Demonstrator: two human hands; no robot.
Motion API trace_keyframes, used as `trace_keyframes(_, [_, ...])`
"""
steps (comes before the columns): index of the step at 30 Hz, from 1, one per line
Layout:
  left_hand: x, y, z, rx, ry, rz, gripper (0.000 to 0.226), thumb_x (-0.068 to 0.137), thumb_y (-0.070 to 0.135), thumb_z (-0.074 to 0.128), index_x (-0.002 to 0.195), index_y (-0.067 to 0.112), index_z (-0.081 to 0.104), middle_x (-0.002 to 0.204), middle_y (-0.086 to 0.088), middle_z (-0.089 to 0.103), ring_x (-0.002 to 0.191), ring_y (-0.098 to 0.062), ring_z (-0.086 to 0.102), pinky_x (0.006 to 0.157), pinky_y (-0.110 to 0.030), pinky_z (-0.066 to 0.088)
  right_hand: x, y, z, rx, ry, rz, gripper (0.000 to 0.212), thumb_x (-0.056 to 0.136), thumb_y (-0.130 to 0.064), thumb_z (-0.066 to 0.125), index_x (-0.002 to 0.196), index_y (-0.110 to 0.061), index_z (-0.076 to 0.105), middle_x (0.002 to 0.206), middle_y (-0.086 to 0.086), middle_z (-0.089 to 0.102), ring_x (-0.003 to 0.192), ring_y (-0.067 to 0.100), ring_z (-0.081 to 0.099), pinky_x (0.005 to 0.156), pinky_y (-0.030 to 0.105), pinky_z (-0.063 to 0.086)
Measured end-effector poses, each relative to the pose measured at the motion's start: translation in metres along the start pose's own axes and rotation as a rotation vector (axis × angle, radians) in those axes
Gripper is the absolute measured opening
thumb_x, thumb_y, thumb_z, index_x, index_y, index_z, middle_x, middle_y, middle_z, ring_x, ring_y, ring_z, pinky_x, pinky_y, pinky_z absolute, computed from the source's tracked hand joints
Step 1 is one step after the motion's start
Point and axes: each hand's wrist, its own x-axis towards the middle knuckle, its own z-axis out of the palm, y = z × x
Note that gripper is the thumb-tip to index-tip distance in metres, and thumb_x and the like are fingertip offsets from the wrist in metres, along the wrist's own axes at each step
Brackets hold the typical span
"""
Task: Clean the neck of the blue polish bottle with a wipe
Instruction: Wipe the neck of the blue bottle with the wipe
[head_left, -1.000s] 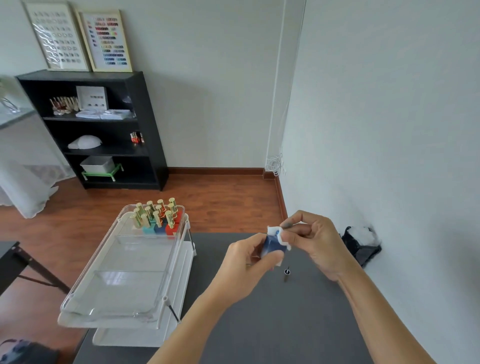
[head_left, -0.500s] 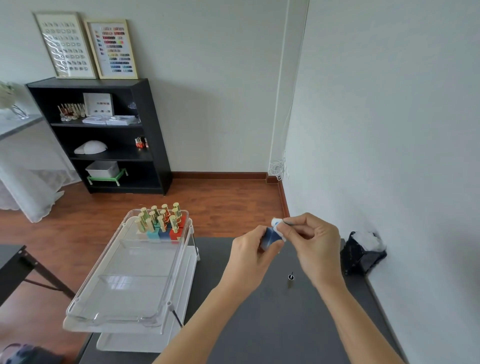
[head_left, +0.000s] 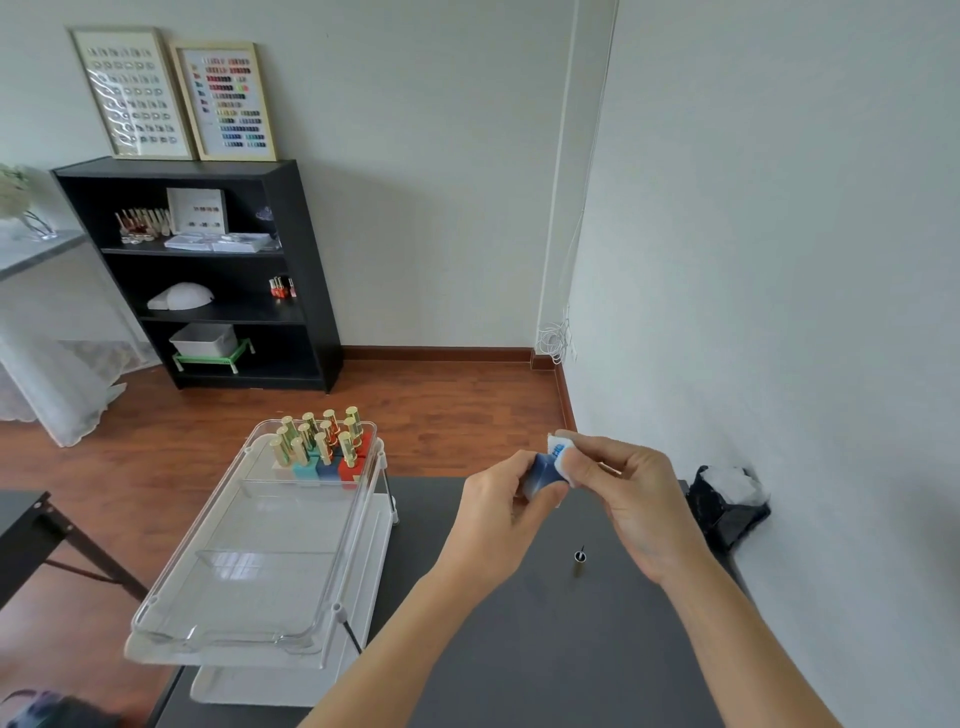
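My left hand (head_left: 498, 512) grips the blue polish bottle (head_left: 541, 470) above the dark table, tilted with its top toward my right hand. My right hand (head_left: 621, 493) pinches a small white wipe (head_left: 560, 451) with blue stains against the bottle's top; the neck itself is hidden under the wipe and fingers. The bottle's cap with its brush (head_left: 580, 560) stands upright on the table (head_left: 519, 649) below my right hand.
A clear tiered tray (head_left: 249, 582) stands at the table's left edge, with several gold-capped polish bottles (head_left: 322, 441) at its far end. A black bag with used white wipes (head_left: 727, 499) sits by the right wall. A black shelf stands across the wooden floor.
Both hands and the bottle have stayed together while the view shifted slightly. The wipe has turned a little around the bottle's top.
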Motion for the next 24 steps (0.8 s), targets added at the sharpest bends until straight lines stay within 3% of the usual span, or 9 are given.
trace_keyframes(4, [0.000, 0.004, 0.000, 0.008, -0.027, 0.040, 0.011, 0.091, 0.027, 0.062, 0.091, 0.016, 0.063, 0.074, -0.007, 0.061, 0.062, -0.021, 0.048, 0.056, -0.026, 0.039, 0.003, -0.010, -0.004, -0.145, -0.030, -0.035, 0.006, 0.080, -0.021, 0.075, 0.083, -0.020, 0.079, 0.091, 0.002, 0.078, 0.082, 0.011, 0.071, 0.074, 0.014, 0.052])
trace_keyframes(6, [0.000, 0.006, -0.002, -0.037, -0.069, 0.034, 0.011, 0.091, 0.028, 0.062, 0.092, 0.017, 0.064, 0.076, -0.006, 0.063, 0.062, -0.018, 0.049, 0.057, -0.027, 0.042, 0.007, -0.012, -0.009, -0.136, -0.087, -0.040, 0.013, 0.075, -0.030, 0.075, 0.077, -0.017, 0.079, 0.086, 0.014, 0.075, 0.080, 0.016, 0.068, 0.076, 0.018, 0.053])
trace_keyframes(10, [0.003, 0.007, -0.006, -0.172, -0.246, -0.014, 0.022, 0.092, 0.030, 0.060, 0.098, 0.010, 0.064, 0.088, -0.016, 0.067, 0.077, -0.031, 0.062, 0.076, -0.048, 0.054, 0.017, -0.013, -0.025, -0.040, -0.319, 0.007, 0.039, 0.072, -0.040, 0.078, 0.085, -0.004, 0.075, 0.089, 0.011, 0.073, 0.081, 0.023, 0.063, 0.079, 0.028, 0.052])
trace_keyframes(14, [0.003, 0.012, -0.008, -0.324, -0.335, -0.069, 0.025, 0.095, 0.019, 0.059, 0.109, -0.001, 0.063, 0.099, -0.024, 0.067, 0.092, -0.036, 0.067, 0.088, -0.050, 0.056, 0.021, -0.014, -0.029, 0.091, -0.458, 0.073, 0.030, 0.079, -0.025, 0.068, 0.086, 0.004, 0.070, 0.078, 0.007, 0.071, 0.071, 0.015, 0.063, 0.067, 0.019, 0.051])
trace_keyframes(18, [0.006, 0.009, -0.003, -0.175, -0.252, -0.048, 0.022, 0.093, 0.029, 0.061, 0.103, 0.010, 0.065, 0.092, -0.012, 0.070, 0.084, -0.028, 0.067, 0.082, -0.047, 0.057, 0.020, -0.010, -0.027, 0.102, -0.361, 0.063, 0.045, 0.069, -0.041, 0.081, 0.086, 0.000, 0.074, 0.087, 0.008, 0.073, 0.081, 0.018, 0.068, 0.074, 0.024, 0.054])
trace_keyframes(20, [0.008, 0.007, 0.000, -0.053, -0.167, -0.024, 0.018, 0.090, 0.032, 0.061, 0.096, 0.015, 0.064, 0.085, -0.009, 0.069, 0.077, -0.028, 0.061, 0.073, -0.045, 0.055, 0.016, -0.010, -0.021, -0.023, -0.203, 0.003, 0.035, 0.066, -0.044, 0.081, 0.079, -0.012, 0.078, 0.086, 0.003, 0.076, 0.085, 0.015, 0.070, 0.079, 0.025, 0.053])
trace_keyframes(24, [0.012, 0.012, 0.007, 0.083, 0.008, 0.062, 0.013, 0.090, 0.023, 0.063, 0.086, 0.012, 0.059, 0.071, -0.008, 0.061, 0.061, -0.019, 0.046, 0.058, -0.028, 0.041, 0.006, 0.000, 0.001, -0.149, 0.171, -0.142, 0.008, 0.079, -0.023, 0.075, 0.077, -0.016, 0.078, 0.078, 0.000, 0.076, 0.072, 0.008, 0.068, 0.075, 0.024, 0.052])
